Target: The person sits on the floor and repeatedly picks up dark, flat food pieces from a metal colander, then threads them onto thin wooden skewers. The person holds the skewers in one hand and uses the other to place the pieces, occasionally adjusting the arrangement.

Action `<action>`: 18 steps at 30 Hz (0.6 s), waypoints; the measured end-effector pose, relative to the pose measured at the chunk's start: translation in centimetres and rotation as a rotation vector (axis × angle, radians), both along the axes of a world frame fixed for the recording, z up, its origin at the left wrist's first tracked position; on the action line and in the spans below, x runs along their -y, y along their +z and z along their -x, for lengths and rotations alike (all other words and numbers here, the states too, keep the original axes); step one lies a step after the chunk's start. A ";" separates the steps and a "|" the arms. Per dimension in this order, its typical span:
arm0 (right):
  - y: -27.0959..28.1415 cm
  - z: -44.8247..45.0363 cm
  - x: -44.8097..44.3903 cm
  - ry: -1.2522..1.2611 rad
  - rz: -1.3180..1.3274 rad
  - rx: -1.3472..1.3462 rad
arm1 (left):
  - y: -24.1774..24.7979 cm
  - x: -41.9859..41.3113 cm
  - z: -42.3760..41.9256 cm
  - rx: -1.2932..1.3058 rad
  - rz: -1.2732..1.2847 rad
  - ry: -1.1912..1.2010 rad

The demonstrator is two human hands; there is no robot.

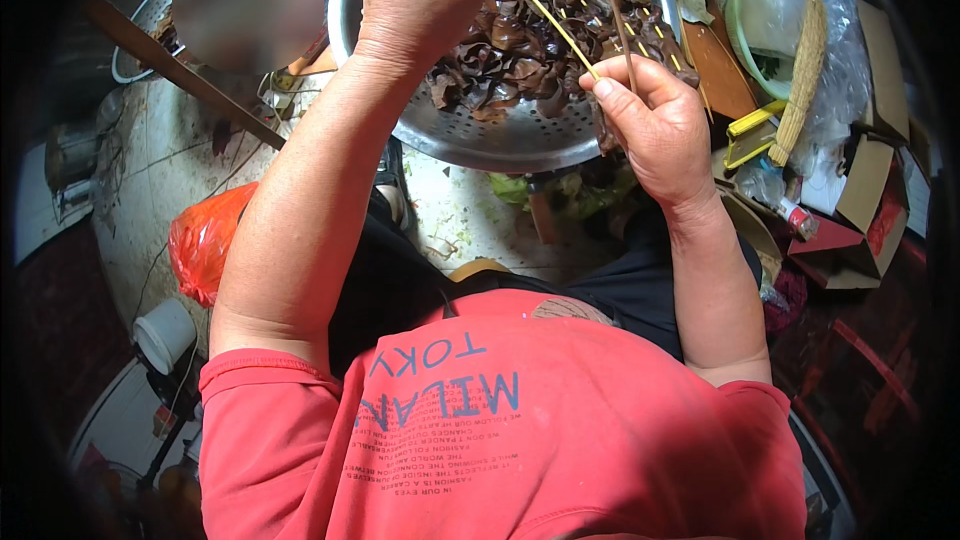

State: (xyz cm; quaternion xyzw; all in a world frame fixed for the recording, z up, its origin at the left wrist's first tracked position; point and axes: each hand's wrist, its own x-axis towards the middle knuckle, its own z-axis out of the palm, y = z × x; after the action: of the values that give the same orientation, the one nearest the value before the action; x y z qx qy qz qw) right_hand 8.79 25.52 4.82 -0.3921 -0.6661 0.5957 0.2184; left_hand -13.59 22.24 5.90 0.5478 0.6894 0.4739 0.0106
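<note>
A steel colander [510, 154] full of dark brown wood ear fungus [510, 52] stands before me, with several yellow skewers [630, 28] showing among the pieces on its right. My left hand [427, 4] is over the colander's upper left side, its fingers curled, blurred and partly cut off by the frame; what they hold cannot be made out. At the right rim, my right hand [660, 120] pinches a pale yellow skewer [559, 28] between thumb and finger. A thin brown stick [616, 11] also runs into that hand. A dark piece of fungus [606, 136] hangs beside its palm.
A second colander [139, 75] is at upper left, near a blurred round area. An orange plastic bag [206, 240] and white bucket [165, 334] lie left. Right are a green-rimmed bowl [742, 52], clear plastic, a dried loofah [802, 82] and cardboard boxes [862, 187]. Leafy greens [577, 191] lie below the colander.
</note>
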 end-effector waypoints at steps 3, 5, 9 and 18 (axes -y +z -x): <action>0.0 -0.2 -0.1 -0.018 0.020 0.009 | 2.7 0.1 -1.3 0.522 0.269 0.084; 0.0 -0.3 -0.2 -0.019 0.054 0.006 | 1.4 -0.2 -0.6 1.023 0.233 -0.041; 0.1 -0.1 0.0 -0.028 0.045 -0.019 | -3.4 -0.7 1.6 1.565 0.125 -0.221; 0.3 0.0 -0.3 0.029 0.220 -0.003 | -3.8 -0.8 1.7 1.679 0.207 -0.260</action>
State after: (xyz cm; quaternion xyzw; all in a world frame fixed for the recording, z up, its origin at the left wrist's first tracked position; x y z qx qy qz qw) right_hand 8.83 25.86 5.14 -0.4030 -0.6019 0.6691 0.1662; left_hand -15.27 23.03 2.05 0.0861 0.4243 0.6523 0.6221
